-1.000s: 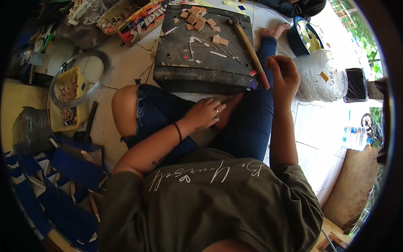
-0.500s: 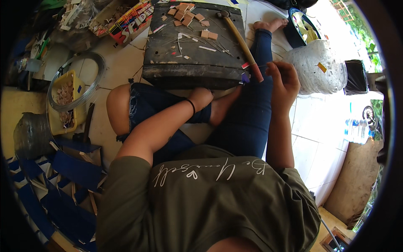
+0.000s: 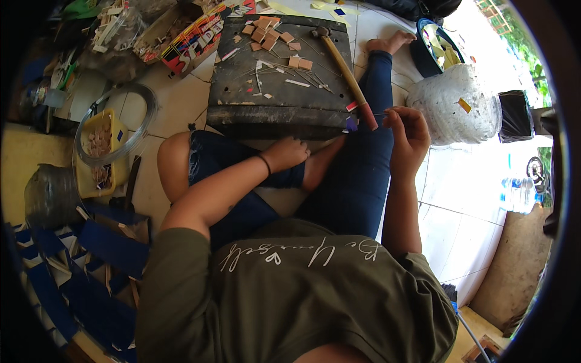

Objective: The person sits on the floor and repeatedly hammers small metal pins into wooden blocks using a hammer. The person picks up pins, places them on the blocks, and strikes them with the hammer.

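Observation:
I sit on a tiled floor with a dark work board (image 3: 272, 109) in front of my knees. A wooden-handled hammer (image 3: 345, 69) lies on its right side, beside small tan wooden squares (image 3: 266, 36) and thin sticks (image 3: 296, 75). My left hand (image 3: 287, 152) rests in my lap against the board's near edge, fingers curled, with nothing visible in it. My right hand (image 3: 408, 130) is raised just right of the hammer handle's end, pinching a thin wire-like piece (image 3: 382, 114) between its fingertips.
At the left are a yellow basket of small wood pieces (image 3: 100, 151), a wire coil (image 3: 145, 115) and a dark pot (image 3: 48, 196). Blue strips (image 3: 103, 248) lie at lower left. On the right are a white sack (image 3: 454, 103), a blue bowl (image 3: 433, 48) and a water bottle (image 3: 520, 193).
My left hand slid forward from my lap to the board's near edge. My right hand stayed by the hammer handle's end, and its fingers now pinch the thin piece.

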`<state>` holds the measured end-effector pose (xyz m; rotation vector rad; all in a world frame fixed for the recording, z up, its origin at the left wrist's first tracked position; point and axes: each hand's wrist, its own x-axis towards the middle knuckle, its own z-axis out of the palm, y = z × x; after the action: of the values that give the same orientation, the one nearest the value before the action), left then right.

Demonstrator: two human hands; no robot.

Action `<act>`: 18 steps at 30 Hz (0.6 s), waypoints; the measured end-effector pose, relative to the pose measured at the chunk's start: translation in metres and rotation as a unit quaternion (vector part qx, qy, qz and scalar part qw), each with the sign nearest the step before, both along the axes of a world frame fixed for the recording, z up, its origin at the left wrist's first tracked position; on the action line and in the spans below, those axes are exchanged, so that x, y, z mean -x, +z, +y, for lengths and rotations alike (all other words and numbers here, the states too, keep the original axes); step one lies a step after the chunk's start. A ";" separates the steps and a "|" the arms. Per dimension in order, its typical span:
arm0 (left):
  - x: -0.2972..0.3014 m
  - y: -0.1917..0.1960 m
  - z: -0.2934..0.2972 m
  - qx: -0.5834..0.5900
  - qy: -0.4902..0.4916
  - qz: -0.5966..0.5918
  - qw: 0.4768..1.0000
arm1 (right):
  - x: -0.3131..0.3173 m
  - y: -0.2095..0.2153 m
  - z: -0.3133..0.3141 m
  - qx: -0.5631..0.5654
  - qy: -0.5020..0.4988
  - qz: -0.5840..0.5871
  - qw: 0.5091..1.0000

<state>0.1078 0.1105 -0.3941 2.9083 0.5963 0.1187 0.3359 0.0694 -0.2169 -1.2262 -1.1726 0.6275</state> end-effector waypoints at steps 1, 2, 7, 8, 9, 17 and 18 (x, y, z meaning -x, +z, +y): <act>0.005 0.013 -0.004 -0.014 -0.004 -0.009 1.000 | -0.002 -0.001 0.001 0.007 0.006 0.006 1.000; 0.011 0.028 -0.011 0.003 0.020 -0.066 0.998 | -0.002 -0.002 0.003 0.015 0.017 0.012 1.000; 0.041 0.110 -0.016 0.105 0.174 -0.337 0.919 | 0.019 -0.017 0.020 0.064 0.074 0.054 0.994; 0.046 0.122 -0.011 0.137 0.215 -0.355 0.899 | 0.027 -0.020 0.026 0.067 0.064 0.000 0.996; 0.050 0.131 -0.001 0.169 0.256 -0.373 0.875 | 0.036 -0.023 0.036 0.063 0.061 -0.051 0.995; 0.051 0.135 0.044 0.069 0.276 -0.403 0.870 | 0.074 -0.032 0.074 0.035 0.093 -0.283 0.954; 0.050 0.133 0.045 0.061 0.274 -0.400 0.872 | 0.076 -0.032 0.074 0.058 0.095 -0.280 0.953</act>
<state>0.0580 0.1551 -0.2614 2.1616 1.1446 1.2174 0.2603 0.1437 -0.2486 -1.4532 -1.7645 0.5054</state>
